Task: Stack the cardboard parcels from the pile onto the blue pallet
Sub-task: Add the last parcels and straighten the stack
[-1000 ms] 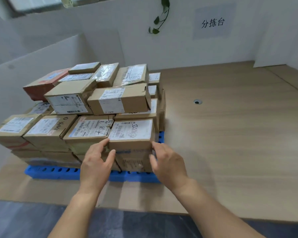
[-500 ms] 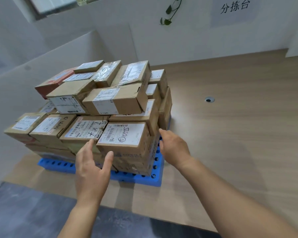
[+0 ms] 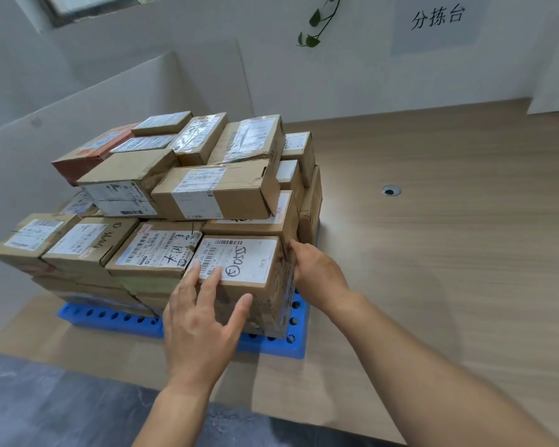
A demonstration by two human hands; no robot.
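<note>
Several cardboard parcels with white labels are stacked in layers on the blue pallet (image 3: 117, 317), which lies on the wooden platform. The front right parcel (image 3: 249, 262), with a handwritten label, sits on the middle layer at the stack's near corner. My left hand (image 3: 200, 321) has straight fingers touching that parcel's near edge and label. My right hand (image 3: 317, 272) lies flat against the parcel's right side, fingers straight. A higher layer of parcels (image 3: 213, 191) stands behind it.
The wooden platform (image 3: 433, 253) stretches bare to the right, with a small round hole (image 3: 391, 190). White partition walls close in the left and back of the stack. Dark floor (image 3: 46, 408) lies in front of the platform's edge.
My left hand has moved up and right onto the front parcel's near edge. My right hand stays at the parcel's right side. The camera has swung closer to the stack.
</note>
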